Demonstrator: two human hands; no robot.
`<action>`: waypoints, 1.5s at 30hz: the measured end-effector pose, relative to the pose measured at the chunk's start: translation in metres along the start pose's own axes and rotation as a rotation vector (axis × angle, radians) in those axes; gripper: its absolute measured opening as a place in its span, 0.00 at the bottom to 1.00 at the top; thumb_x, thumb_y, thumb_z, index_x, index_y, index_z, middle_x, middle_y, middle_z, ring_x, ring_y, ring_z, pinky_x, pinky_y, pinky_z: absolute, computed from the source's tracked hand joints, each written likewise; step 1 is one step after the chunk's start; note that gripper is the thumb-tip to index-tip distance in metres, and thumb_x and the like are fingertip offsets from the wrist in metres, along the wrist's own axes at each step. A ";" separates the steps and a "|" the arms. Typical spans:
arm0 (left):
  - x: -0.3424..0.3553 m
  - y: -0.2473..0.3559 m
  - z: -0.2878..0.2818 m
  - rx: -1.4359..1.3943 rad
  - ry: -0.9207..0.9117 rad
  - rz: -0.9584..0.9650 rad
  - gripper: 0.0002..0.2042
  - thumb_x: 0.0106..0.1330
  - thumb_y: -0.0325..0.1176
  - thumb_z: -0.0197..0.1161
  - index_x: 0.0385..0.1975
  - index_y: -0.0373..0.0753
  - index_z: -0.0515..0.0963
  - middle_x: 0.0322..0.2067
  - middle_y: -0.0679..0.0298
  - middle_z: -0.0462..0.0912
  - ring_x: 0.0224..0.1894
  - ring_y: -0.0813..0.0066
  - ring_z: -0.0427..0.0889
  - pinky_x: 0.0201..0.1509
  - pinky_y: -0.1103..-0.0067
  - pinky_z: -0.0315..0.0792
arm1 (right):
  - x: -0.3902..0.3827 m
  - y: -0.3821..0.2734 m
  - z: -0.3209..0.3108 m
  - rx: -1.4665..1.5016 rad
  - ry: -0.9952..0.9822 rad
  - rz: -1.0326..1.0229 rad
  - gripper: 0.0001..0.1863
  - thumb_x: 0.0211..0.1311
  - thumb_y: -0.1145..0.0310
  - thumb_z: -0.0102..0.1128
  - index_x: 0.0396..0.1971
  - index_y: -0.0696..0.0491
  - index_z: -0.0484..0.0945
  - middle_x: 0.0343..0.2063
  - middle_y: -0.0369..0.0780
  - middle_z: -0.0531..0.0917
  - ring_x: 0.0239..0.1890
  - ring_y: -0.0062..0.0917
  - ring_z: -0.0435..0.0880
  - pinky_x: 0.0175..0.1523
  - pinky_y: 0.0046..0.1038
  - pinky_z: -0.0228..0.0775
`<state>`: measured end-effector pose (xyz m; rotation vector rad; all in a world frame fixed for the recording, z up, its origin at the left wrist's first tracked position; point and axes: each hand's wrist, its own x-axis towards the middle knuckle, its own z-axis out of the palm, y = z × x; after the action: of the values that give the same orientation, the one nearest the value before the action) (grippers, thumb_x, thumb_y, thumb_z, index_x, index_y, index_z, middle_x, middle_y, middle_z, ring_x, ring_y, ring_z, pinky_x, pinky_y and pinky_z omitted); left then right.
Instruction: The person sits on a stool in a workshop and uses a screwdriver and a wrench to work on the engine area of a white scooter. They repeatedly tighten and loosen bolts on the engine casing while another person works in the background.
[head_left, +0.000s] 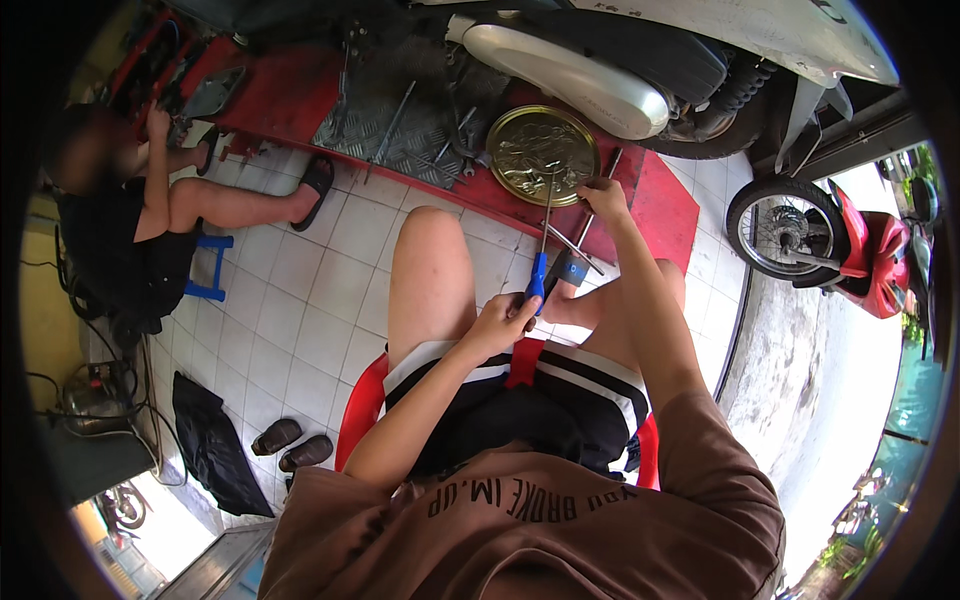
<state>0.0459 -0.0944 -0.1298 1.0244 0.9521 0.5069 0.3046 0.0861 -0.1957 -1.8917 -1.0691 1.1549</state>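
Gripping the blue screwdriver (540, 273) in our left hand (507, 323), its shaft reaching ahead over the round tray (506, 189), we could jab our right hand (604, 198) by the rim if the tip skids, though whether those fingers hold anything we cannot tell.

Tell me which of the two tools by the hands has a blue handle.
The screwdriver-like tool in the left hand; the T-shaped tool beside it has a grey crossbar instead.

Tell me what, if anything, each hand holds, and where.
The left hand holds a screwdriver by its blue handle. The right hand is at the rim of the round tray; whether it grips anything cannot be told.
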 end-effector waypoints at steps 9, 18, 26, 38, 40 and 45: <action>0.018 -0.015 -0.001 -0.016 0.097 -0.046 0.18 0.70 0.47 0.51 0.26 0.37 0.70 0.19 0.70 0.70 0.18 0.87 0.63 0.21 0.85 0.57 | 0.017 0.016 0.027 -0.113 -0.109 -0.047 0.08 0.53 0.71 0.59 0.31 0.56 0.84 0.21 0.37 0.84 0.22 0.18 0.82 0.26 0.20 0.73; 0.021 -0.015 0.003 0.041 0.109 -0.058 0.19 0.70 0.46 0.51 0.25 0.36 0.70 0.18 0.69 0.70 0.17 0.86 0.63 0.20 0.85 0.57 | 0.039 0.034 0.033 -0.267 -0.065 -0.149 0.11 0.56 0.70 0.58 0.36 0.59 0.83 0.28 0.40 0.85 0.27 0.20 0.83 0.33 0.23 0.75; 0.025 -0.031 0.002 0.149 0.194 0.013 0.19 0.68 0.45 0.55 0.23 0.33 0.72 0.15 0.68 0.70 0.16 0.84 0.64 0.20 0.82 0.59 | 0.004 -0.001 0.037 0.211 -0.290 0.103 0.17 0.63 0.60 0.55 0.41 0.60 0.80 0.33 0.43 0.85 0.33 0.27 0.85 0.41 0.27 0.76; 0.022 -0.035 0.010 0.534 0.322 0.158 0.20 0.57 0.45 0.66 0.22 0.30 0.75 0.17 0.51 0.78 0.19 0.67 0.78 0.24 0.74 0.68 | -0.029 -0.021 0.017 0.233 -0.283 -0.021 0.11 0.62 0.66 0.55 0.35 0.59 0.79 0.26 0.36 0.81 0.26 0.19 0.78 0.33 0.22 0.71; 0.017 -0.029 0.011 0.521 0.275 0.172 0.19 0.58 0.45 0.65 0.22 0.32 0.74 0.17 0.56 0.77 0.19 0.71 0.75 0.23 0.75 0.66 | -0.026 -0.015 0.013 0.198 -0.351 -0.027 0.11 0.62 0.66 0.56 0.35 0.59 0.80 0.26 0.35 0.81 0.25 0.19 0.77 0.32 0.20 0.70; -0.011 0.030 0.004 -0.278 0.056 -0.146 0.12 0.65 0.40 0.58 0.24 0.41 0.69 0.16 0.77 0.60 0.16 0.91 0.54 0.19 0.87 0.48 | -0.028 -0.018 0.022 0.069 -0.381 0.052 0.15 0.59 0.62 0.58 0.34 0.60 0.81 0.24 0.38 0.82 0.25 0.20 0.81 0.29 0.23 0.74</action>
<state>0.0454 -0.0907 -0.0981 0.6889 0.9673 0.5310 0.2718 0.0715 -0.1789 -1.6933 -1.1651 1.6062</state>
